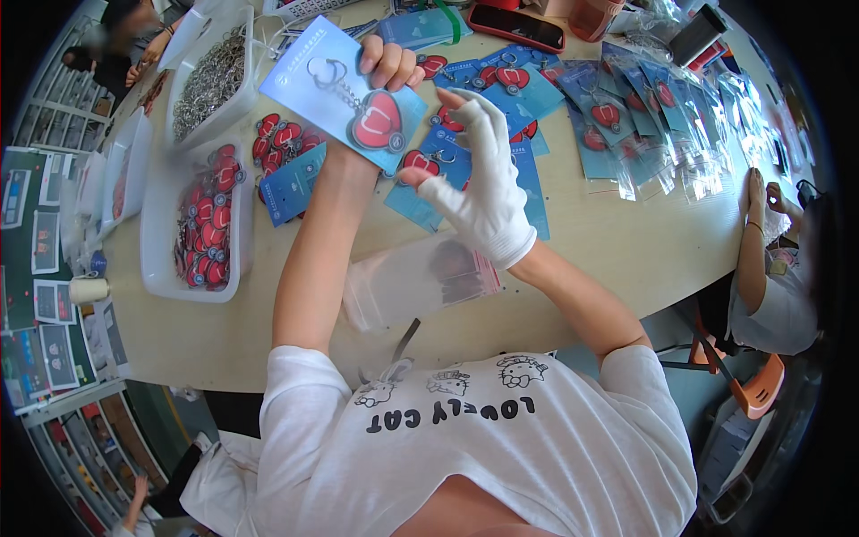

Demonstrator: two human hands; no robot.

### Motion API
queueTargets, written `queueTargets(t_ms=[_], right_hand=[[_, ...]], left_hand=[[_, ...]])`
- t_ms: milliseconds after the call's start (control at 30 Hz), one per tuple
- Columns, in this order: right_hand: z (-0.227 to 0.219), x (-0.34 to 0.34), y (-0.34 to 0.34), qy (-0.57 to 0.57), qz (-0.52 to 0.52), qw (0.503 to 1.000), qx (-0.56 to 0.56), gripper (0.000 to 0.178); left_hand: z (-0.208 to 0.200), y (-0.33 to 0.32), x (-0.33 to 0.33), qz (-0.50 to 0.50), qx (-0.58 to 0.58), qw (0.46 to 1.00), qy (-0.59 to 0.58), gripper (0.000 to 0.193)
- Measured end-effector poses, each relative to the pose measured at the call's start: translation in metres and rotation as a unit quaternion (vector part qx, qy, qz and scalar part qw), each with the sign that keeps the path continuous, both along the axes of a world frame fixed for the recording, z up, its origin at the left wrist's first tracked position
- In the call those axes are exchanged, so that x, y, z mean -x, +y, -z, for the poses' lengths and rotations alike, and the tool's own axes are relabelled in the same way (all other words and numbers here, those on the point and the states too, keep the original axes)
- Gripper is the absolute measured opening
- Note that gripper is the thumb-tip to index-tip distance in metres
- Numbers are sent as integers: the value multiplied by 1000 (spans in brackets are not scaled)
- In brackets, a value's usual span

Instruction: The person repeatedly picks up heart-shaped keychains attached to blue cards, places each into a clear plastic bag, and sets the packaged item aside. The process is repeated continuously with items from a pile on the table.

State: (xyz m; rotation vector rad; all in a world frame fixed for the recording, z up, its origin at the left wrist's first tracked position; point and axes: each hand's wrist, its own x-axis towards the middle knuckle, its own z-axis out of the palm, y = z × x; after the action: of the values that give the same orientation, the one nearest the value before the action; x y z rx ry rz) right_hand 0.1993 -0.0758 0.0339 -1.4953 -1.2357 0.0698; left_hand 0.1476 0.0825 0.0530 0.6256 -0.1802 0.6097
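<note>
My left hand point(391, 65) grips the top right edge of a light blue backing card point(300, 79), held up above the table. A red heart-shaped keychain point(377, 121) with a silver chain and ring lies against the card's face. My right hand point(488, 183), in a white glove with bare fingertips at the thumb and index finger, is beside the card with thumb and fingers apart and nothing between them. Behind it lie more blue cards with red keychains point(513, 79). Nearer me lies a stack of clear plastic bags point(394, 291).
At left, a white bin point(154, 268) holds red heart charms, and another bin point(182, 134) holds metal rings and chains. Bagged cards point(662, 107) pile up at right. A red phone point(517, 29) and a dark cylinder point(698, 38) stand farther back. Other people sit at both sides.
</note>
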Motion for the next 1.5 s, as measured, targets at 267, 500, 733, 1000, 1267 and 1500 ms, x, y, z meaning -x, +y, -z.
queueTargets(t_ms=[267, 500, 733, 1000, 1267, 1500], right_hand=[[-9, 14, 16, 62, -4, 998, 0, 60], [-25, 13, 16, 255, -98, 962, 14, 52], [-21, 8, 15, 324, -147, 930, -93, 41], [-21, -7, 9, -268, -94, 951, -125, 33], [-5, 19, 6, 503, -100, 858, 27, 58], [-1, 0, -3, -58, 2, 994, -92, 71]], left_hand=[[13, -4, -1, -31, -78, 996, -4, 25], [17, -3, 6, -11, -16, 999, -39, 25], [10, -7, 8, -12, -5, 998, -59, 22], [1, -11, 12, -11, 24, 994, -109, 21], [0, -23, 15, -31, -30, 996, -84, 20], [-5, -29, 26, -50, 28, 998, -8, 21]])
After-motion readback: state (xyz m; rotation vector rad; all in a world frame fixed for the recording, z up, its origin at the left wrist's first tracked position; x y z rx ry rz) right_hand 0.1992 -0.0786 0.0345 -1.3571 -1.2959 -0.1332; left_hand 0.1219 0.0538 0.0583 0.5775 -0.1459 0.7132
